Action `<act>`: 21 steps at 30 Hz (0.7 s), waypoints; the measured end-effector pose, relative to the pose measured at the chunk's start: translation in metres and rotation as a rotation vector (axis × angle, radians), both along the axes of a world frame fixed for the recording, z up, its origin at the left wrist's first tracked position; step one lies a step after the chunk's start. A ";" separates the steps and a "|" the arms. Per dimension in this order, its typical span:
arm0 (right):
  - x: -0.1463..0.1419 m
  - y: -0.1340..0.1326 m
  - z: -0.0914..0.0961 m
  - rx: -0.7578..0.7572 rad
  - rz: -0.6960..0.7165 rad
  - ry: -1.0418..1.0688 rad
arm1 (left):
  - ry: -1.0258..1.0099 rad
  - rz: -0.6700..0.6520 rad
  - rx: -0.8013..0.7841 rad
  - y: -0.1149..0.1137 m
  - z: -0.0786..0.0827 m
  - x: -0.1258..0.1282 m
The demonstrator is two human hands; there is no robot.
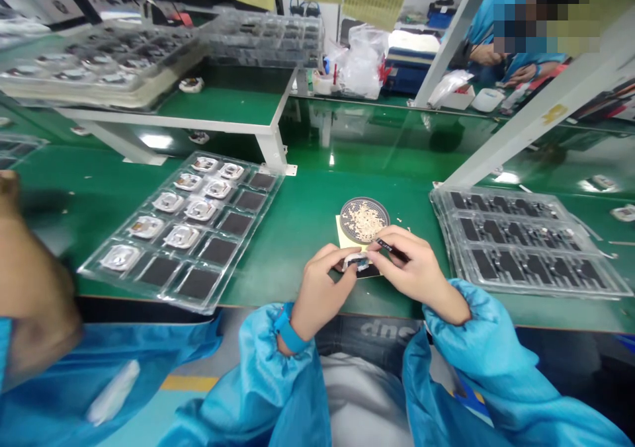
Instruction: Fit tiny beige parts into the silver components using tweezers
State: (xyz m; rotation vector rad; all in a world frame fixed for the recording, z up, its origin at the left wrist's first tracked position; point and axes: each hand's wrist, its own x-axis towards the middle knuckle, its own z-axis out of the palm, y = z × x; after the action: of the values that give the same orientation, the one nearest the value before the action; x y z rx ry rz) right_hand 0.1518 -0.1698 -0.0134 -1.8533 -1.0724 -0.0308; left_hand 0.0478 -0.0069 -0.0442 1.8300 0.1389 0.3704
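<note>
Between its thumb and fingers, my left hand grips a small white housing with a dark inside. Close on its right, my right hand pinches dark tweezers, their front end near the housing. Just behind both hands lies a round dark dish heaped with tiny beige pieces. It rests on a yellow sheet, partly hidden by my hands. Whether the tweezers hold a piece is too small to tell.
To the left lies a clear tray with several white housings and dark pads. Stacked clear trays with dark parts are at right. A white-framed shelf stands behind. A co-worker's arm is at far left; another person's hands show behind.
</note>
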 end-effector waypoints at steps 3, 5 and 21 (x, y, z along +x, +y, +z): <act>0.002 0.000 -0.001 -0.019 0.101 -0.017 | -0.016 0.008 0.033 0.000 0.001 0.000; 0.002 -0.001 -0.005 -0.040 0.121 -0.036 | -0.022 0.009 0.038 0.000 0.000 0.000; 0.024 0.002 -0.003 -0.085 0.025 -0.127 | 0.041 -0.092 0.309 0.020 0.031 0.050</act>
State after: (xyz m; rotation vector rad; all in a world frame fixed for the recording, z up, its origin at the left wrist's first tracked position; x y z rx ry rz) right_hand 0.1753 -0.1677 -0.0168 -1.9353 -1.2001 -0.0905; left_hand 0.0974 0.0130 -0.0133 2.1415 0.0252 0.3021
